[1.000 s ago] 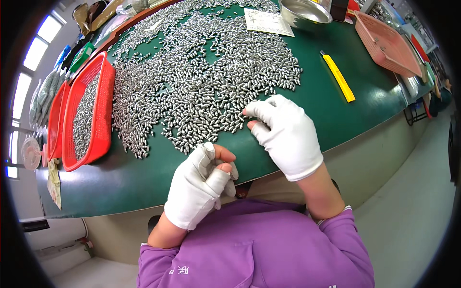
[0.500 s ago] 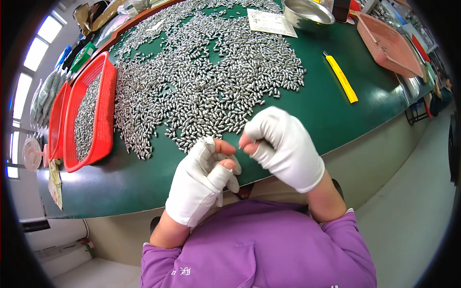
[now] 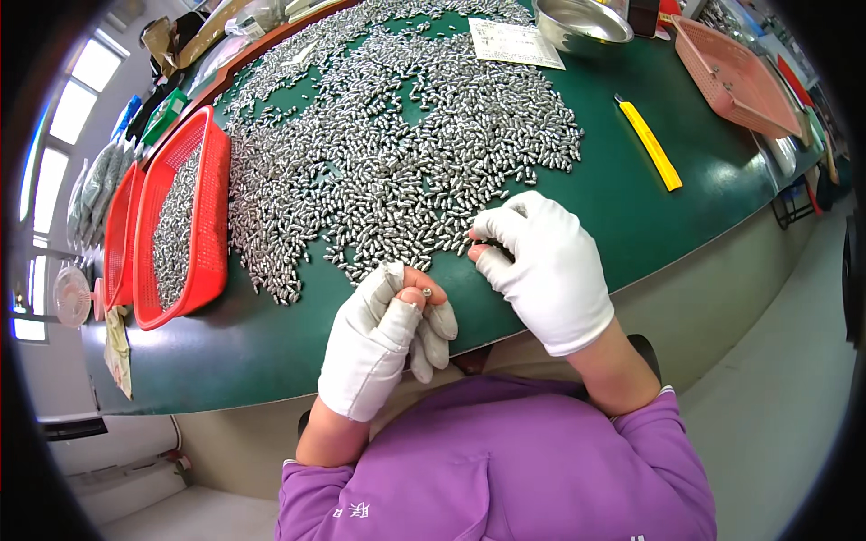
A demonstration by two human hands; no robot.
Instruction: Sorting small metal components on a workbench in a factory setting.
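The white-gloved left hand (image 3: 383, 329) was curled, its bare-tipped thumb (image 3: 412, 298) and forefinger (image 3: 420, 279) pinched. Farther right, the right hand (image 3: 550, 270) bent, fingertips close together. Both bare forearms (image 3: 618, 365) reached in from the near side.

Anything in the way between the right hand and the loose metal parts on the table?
Nothing visible. The right hand has its fingers at the near edge of the metal parts. The left hand is off to the left, the yellow knife to the right.
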